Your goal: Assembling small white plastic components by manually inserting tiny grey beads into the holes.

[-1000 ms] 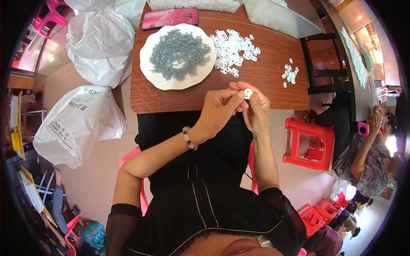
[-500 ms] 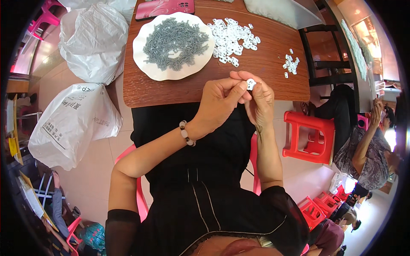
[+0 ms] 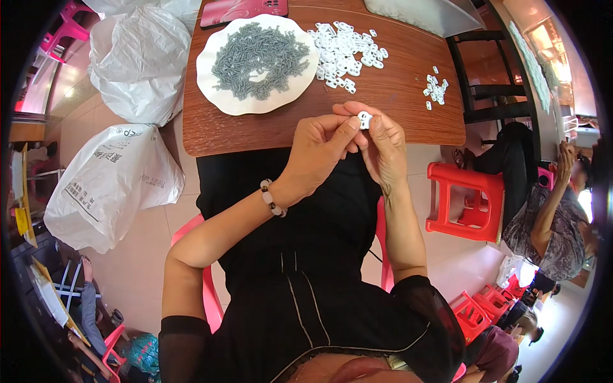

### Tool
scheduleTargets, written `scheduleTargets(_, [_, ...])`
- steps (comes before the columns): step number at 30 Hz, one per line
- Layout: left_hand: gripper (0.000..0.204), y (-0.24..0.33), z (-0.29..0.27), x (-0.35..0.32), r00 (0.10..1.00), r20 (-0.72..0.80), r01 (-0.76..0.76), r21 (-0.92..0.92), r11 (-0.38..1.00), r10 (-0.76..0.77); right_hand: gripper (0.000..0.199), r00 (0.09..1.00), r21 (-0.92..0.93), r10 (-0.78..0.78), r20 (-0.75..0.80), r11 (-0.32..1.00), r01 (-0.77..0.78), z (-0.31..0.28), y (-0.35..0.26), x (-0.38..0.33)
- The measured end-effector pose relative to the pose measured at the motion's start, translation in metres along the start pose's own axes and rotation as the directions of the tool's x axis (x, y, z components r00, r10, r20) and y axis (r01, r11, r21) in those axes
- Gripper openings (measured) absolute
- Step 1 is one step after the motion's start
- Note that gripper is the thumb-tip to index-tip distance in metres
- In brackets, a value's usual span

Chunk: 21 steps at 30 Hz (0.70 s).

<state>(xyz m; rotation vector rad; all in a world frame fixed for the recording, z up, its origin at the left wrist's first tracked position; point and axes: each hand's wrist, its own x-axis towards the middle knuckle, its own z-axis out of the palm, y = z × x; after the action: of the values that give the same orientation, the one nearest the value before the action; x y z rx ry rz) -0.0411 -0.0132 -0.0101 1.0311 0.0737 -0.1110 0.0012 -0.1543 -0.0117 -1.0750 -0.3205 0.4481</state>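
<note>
Both hands point(image 3: 350, 145) raised together, fingertips pinched (left wrist point(image 3: 271, 198) bent inward).

Three white plastic bags on the floor, left of the wooden table point(image 3: 396, 96).

Bag 1: large white plastic bag point(image 3: 108, 185), nearest the seated person, just beside the table's near left corner. Bulging, crumpled, with dark printed lettering and a printed block on its side.

Bag 2: plain white plastic bag point(image 3: 137, 60), farther along the table's left edge, knotted and wrinkled; no print visible.

Bag 3: part of another white bag point(image 3: 137, 5) at the top edge, mostly cut off.

Flat pink rectangular pack point(image 3: 242, 9) lies at the table's far edge, touching the white plate point(image 3: 211, 83); glossy, whether a package or a case cannot be told.
</note>
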Motion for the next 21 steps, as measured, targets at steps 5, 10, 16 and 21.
scheduleTargets(5, [0.023,0.0007,-0.0011,-0.0020,0.999,-0.015,0.041,-0.033,0.999,-0.041,0.046,0.999,-0.030,0.015,-0.029,0.999,-0.016,0.0049,0.0001,0.0000])
scheduleTargets(10, [0.027,-0.0010,-0.0022,-0.0020,0.999,-0.002,0.045,-0.029,0.999,-0.045,0.046,0.998,-0.044,0.025,-0.050,0.999,-0.027,0.0025,0.0022,0.0003])
scheduleTargets(16, [0.025,-0.0017,-0.0027,-0.0017,0.998,-0.006,0.061,-0.049,0.997,-0.062,0.045,0.999,-0.064,0.024,-0.030,0.998,-0.026,0.0027,-0.0001,0.0008])
scheduleTargets(21, [0.024,-0.0016,-0.0040,-0.0018,0.998,0.004,0.067,-0.055,0.996,-0.067,0.045,0.999,-0.050,0.031,-0.038,0.998,-0.033,0.0057,-0.0020,0.0000])
